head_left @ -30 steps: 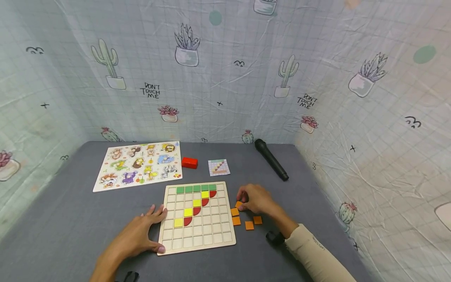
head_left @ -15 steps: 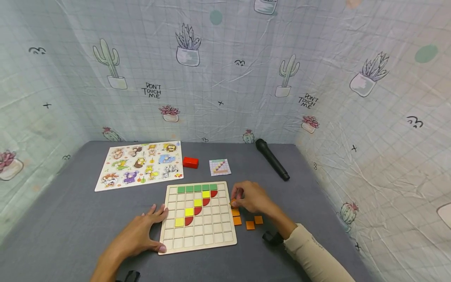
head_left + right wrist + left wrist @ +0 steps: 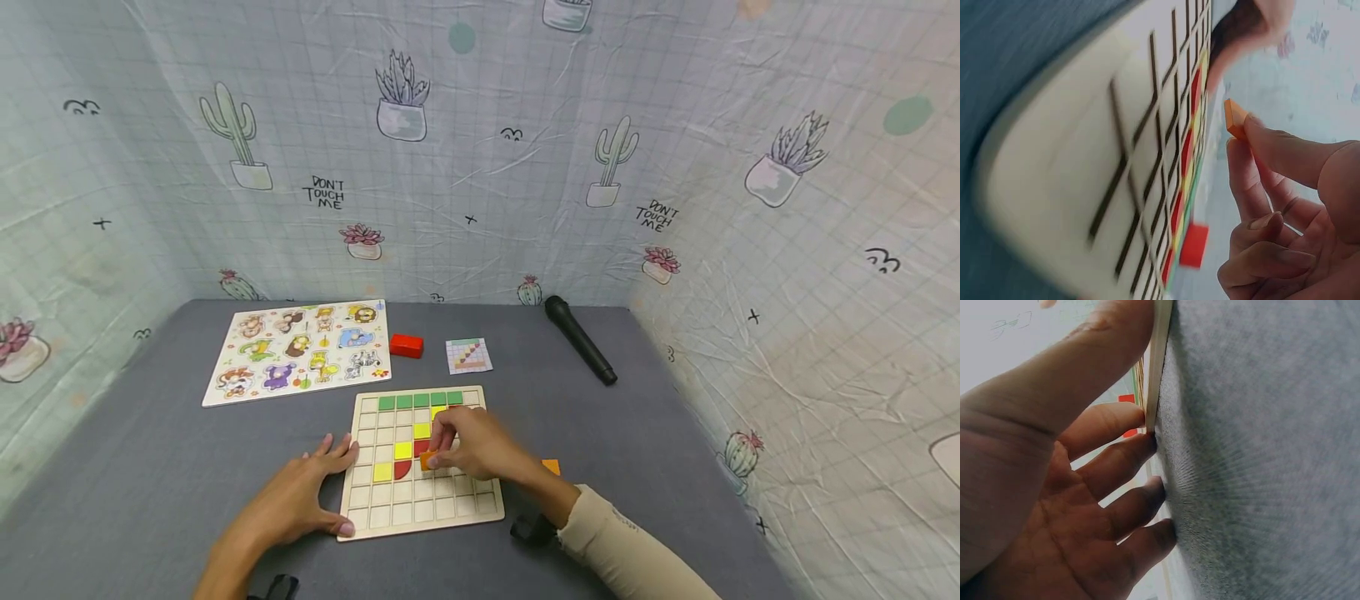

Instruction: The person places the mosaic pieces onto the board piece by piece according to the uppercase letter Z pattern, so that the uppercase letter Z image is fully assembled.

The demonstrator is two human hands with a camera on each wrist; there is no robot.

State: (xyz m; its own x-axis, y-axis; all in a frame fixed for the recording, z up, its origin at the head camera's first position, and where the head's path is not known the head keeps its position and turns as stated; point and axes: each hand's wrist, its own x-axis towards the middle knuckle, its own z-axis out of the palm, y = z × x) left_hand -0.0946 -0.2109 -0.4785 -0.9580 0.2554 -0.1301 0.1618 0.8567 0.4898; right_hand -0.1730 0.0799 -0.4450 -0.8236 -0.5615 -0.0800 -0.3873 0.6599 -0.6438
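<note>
A wooden grid board [image 3: 401, 514] lies on the grey table. A row of green tiles [image 3: 403, 402] fills part of its far row, with yellow tiles [image 3: 403, 451] and red quarter-round tiles [image 3: 402, 469] stepping diagonally below. My left hand [image 3: 296, 498] rests at the board's left edge, thumb at the near corner and fingers spread along the side. Over the board's middle, my right hand [image 3: 480, 443] pinches an orange square tile [image 3: 1235, 119] between thumb and fingertip; the right wrist view shows it held above the grid. Another orange tile [image 3: 551, 466] lies right of the board, partly behind my forearm.
Behind the board lie a small printed pattern card [image 3: 468, 356] and a red block [image 3: 407, 346]. An animal picture board [image 3: 300, 354] is at the back left, a black microphone [image 3: 581, 340] at the back right. A patterned cloth [image 3: 480, 167] hangs behind the table.
My right hand has picked up an orange tile beside the board and carried it left over the grid. The left hand stays at the board's edge.
</note>
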